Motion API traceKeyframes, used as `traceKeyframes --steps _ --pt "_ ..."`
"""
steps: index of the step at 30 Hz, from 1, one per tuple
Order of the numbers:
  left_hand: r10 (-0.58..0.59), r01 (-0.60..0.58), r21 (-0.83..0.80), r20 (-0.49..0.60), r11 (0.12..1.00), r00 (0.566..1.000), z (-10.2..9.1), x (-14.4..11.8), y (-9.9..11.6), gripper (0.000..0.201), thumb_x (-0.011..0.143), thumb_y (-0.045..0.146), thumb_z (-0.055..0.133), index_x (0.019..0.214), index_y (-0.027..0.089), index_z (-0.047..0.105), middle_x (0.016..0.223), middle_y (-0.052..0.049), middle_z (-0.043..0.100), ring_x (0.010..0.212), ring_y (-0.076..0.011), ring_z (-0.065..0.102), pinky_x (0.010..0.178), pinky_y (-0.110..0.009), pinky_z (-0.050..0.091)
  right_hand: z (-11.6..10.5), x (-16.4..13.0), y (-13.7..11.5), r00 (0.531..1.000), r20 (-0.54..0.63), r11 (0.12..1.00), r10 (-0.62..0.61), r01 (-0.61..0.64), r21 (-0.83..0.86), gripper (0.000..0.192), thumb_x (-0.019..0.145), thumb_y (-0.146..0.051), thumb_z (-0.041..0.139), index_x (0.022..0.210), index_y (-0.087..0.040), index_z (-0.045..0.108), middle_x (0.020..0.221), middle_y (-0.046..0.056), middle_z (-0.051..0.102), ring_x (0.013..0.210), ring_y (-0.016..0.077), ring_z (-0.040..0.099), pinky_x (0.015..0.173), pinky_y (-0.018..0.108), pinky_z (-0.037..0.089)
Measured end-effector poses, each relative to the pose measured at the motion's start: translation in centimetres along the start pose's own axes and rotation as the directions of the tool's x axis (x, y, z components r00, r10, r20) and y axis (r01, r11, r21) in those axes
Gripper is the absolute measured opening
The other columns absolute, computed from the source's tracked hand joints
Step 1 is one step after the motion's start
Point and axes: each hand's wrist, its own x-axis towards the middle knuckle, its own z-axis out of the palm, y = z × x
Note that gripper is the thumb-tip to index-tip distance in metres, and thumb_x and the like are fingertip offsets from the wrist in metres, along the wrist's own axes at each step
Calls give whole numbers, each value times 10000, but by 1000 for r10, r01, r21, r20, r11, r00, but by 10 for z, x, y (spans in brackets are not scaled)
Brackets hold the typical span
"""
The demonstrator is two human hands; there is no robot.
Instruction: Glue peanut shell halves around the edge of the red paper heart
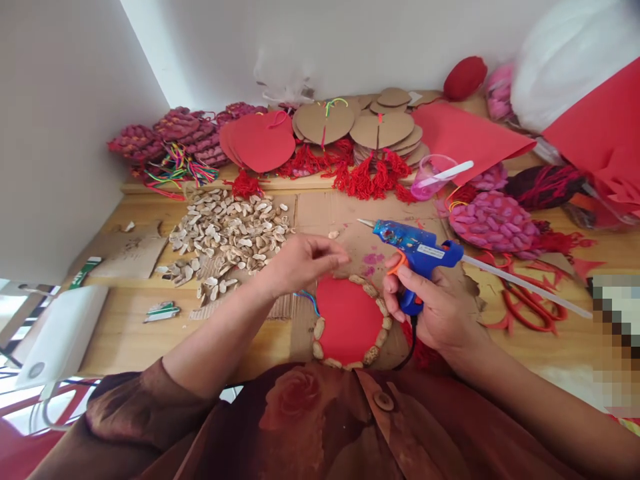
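Note:
My right hand grips a blue hot glue gun by its handle, with fingers at the orange trigger. A clear glue stick sticks out of its back, and the nozzle points left. My left hand hovers over the upper edge of a red disc, thumb and fingers pinched together; what they hold, if anything, is hidden. Peanut shells line most of the disc's rim, and a blue cord comes out at its upper left. One loose shell piece lies beyond my left fingers.
A heap of peanut shell halves lies at left. Behind are red discs, cardboard discs, red tassels and a pink cup. Orange-handled scissors and a pink shell-covered piece lie at right. A white box stands at left.

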Motion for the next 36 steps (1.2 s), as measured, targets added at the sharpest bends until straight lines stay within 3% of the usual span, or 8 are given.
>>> traceKeyframes --steps 2,4,6,12,18,24,31,36 --pt "20 16 133 -269 991 963 -16 0 -4 308 896 434 665 952 144 752 823 -56 723 712 -171 628 692 -310 522 2 3 -2 996 -86 999 -28 29 19 207 821 -374 799 917 -233 682 654 -54 629 451 104 566 357 182 408" --pt "192 5 329 -563 944 804 -36 -2 -9 304 925 379 637 1092 142 729 1022 -93 732 944 -239 661 882 -398 523 3 5 -3 988 -155 999 -24 30 39 228 794 -375 821 902 -234 678 639 -56 622 471 114 588 364 183 416" --pt "359 38 551 -593 834 721 -51 -9 -14 554 827 327 775 1341 174 637 1380 -116 621 1323 -353 520 1128 -484 389 4 7 -2 986 -165 998 10 0 56 248 776 -381 836 900 -235 679 640 -56 622 504 124 613 387 192 447" --pt "364 -77 672 -297 736 883 -39 -31 -21 176 921 260 665 1049 234 782 1034 -71 758 1042 -274 654 1004 -453 467 1 6 6 995 -92 1000 27 -26 8 222 830 -405 812 927 -235 707 724 -24 664 728 178 726 500 217 545" --pt "233 -184 662 15 726 972 -8 -20 -25 289 928 176 598 1113 275 797 1058 -86 694 1055 -261 569 988 -445 430 -2 7 9 996 -57 997 72 -71 19 226 850 -414 794 962 -244 695 762 -22 659 799 192 739 543 229 572" --pt "68 -131 675 119 726 991 -6 -3 -15 186 894 176 623 915 224 802 1029 -101 685 1072 -311 514 990 -501 378 -3 10 12 996 -84 1000 15 -15 1 193 852 -390 800 932 -232 723 802 -7 690 867 181 738 699 246 596" --pt "101 -222 580 234 784 967 -13 -6 -7 246 923 185 522 902 208 766 958 -81 719 990 -262 588 985 -449 409 -1 8 14 1000 -11 1000 7 -7 30 117 924 -353 726 963 -243 727 898 1 723 901 160 719 937 302 565" --pt "18 -102 317 260 943 966 -18 -8 3 207 895 217 549 924 234 753 924 -22 771 875 -202 678 865 -330 513 0 4 12 997 54 997 50 -53 53 129 919 -367 726 952 -242 727 880 15 736 1046 231 741 1044 392 537"
